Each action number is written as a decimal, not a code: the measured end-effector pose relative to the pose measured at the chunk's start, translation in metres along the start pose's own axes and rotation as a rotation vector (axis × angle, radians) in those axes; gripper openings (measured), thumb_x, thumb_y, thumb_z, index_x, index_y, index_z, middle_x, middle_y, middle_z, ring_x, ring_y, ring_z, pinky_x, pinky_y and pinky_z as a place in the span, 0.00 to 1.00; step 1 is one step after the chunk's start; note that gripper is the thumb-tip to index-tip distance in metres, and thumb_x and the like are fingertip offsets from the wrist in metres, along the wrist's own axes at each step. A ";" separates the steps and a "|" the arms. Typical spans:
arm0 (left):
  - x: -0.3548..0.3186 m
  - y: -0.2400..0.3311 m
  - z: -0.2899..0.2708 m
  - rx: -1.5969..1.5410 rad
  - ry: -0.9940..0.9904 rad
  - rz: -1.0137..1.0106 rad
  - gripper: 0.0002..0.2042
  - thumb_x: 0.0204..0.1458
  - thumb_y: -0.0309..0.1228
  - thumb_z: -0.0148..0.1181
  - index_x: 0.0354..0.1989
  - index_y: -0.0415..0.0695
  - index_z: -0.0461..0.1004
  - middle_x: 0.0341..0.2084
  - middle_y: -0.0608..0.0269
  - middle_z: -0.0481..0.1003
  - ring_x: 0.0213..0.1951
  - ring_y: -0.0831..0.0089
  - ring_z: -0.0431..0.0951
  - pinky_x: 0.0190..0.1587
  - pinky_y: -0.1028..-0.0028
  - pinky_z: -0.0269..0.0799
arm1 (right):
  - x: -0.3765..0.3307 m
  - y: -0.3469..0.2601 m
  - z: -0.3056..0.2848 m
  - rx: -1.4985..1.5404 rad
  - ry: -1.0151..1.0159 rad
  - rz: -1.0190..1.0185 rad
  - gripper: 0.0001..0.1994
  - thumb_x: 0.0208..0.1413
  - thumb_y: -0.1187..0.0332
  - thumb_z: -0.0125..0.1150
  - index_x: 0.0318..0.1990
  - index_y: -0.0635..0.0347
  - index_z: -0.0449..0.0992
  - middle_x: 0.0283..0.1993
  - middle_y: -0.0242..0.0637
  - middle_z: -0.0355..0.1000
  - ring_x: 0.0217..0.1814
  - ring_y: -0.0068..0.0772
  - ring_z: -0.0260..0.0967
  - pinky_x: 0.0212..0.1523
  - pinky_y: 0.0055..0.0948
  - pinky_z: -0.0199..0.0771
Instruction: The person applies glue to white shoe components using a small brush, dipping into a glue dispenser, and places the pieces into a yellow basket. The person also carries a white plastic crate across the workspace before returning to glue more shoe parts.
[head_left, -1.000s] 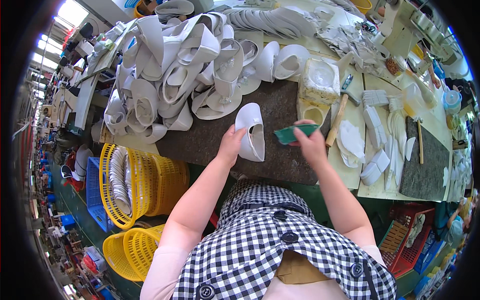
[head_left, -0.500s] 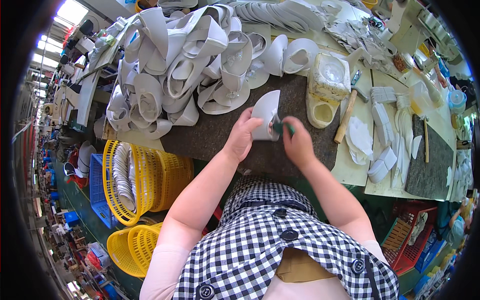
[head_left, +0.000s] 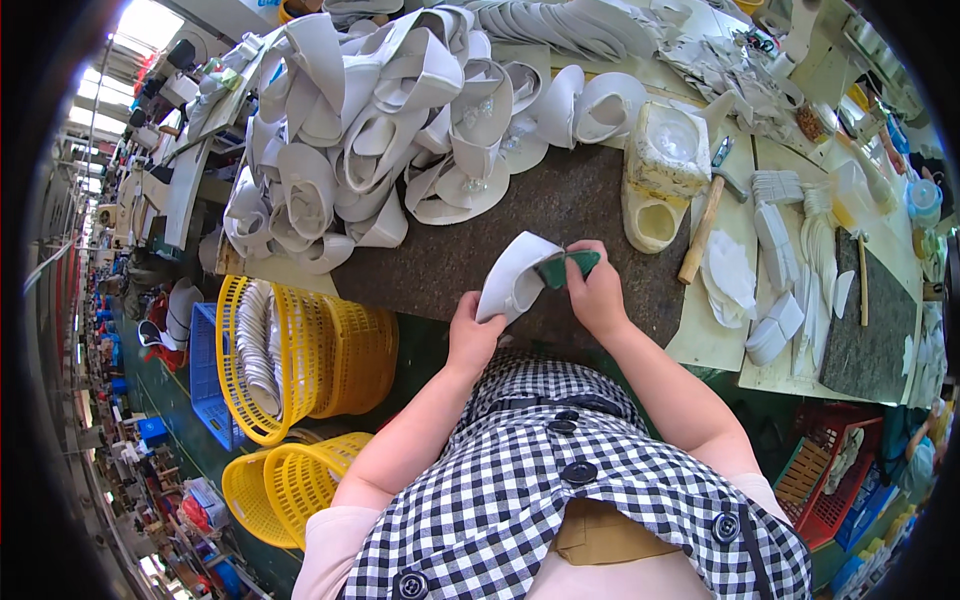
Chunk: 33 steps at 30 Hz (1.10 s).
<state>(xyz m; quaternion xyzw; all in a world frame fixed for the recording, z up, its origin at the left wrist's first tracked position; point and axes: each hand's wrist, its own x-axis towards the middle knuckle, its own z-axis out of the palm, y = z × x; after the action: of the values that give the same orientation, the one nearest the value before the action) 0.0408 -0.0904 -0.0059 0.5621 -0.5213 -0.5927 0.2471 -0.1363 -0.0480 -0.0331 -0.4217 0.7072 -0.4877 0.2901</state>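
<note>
My left hand (head_left: 473,335) grips a white shoe upper (head_left: 508,280) by its lower left side, just above the near edge of the dark work mat (head_left: 450,270). The upper is tilted and curved, with its opening turned to the right. In my right hand (head_left: 597,295) is a small dark green tool (head_left: 568,268), pinched between thumb and fingers. The tool's left end meets the upper's right edge; its exact kind is hard to make out. Beyond my hands lies a large heap of similar white shoe uppers (head_left: 390,130).
A stained white container (head_left: 672,150) stands on the mat's right side, beside a wooden-handled hammer (head_left: 703,230). White cut pieces (head_left: 728,275) lie farther right. Yellow baskets (head_left: 345,355) and a blue crate (head_left: 207,370) stand below the table at left, a red crate (head_left: 840,500) at right.
The upper has come down toward me and tilted to the right. My left hand has moved down to its lower side. My right hand has slowed, and the green tool shows more clearly.
</note>
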 end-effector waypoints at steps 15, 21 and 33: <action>0.030 -0.012 -0.025 1.058 -0.110 0.829 0.15 0.39 0.26 0.59 0.38 0.49 0.68 0.52 0.55 0.56 0.60 0.55 0.49 0.59 0.61 0.48 | -0.026 0.013 -0.070 0.364 -0.043 0.294 0.08 0.49 0.74 0.51 0.38 0.62 0.65 0.31 0.37 0.67 0.27 0.27 0.69 0.21 0.24 0.73; -0.004 0.006 -0.021 0.740 -0.156 0.396 0.16 0.43 0.36 0.59 0.42 0.49 0.68 0.48 0.52 0.58 0.52 0.57 0.59 0.54 0.61 0.54 | -0.026 -0.009 -0.082 0.623 0.039 0.364 0.10 0.49 0.72 0.51 0.40 0.61 0.64 0.31 0.36 0.67 0.28 0.30 0.70 0.23 0.25 0.75; 0.016 -0.049 0.025 0.055 0.094 0.010 0.16 0.43 0.34 0.62 0.34 0.39 0.63 0.22 0.59 0.70 0.24 0.71 0.73 0.23 0.74 0.70 | 0.020 -0.069 -0.049 0.677 -0.256 0.106 0.10 0.51 0.74 0.54 0.41 0.62 0.66 0.35 0.38 0.69 0.36 0.29 0.71 0.33 0.28 0.76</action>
<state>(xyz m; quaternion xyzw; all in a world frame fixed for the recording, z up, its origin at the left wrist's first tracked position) 0.0282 -0.0794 -0.0607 0.5931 -0.5281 -0.5499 0.2587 -0.1643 -0.0554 0.0486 -0.3222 0.4846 -0.6217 0.5242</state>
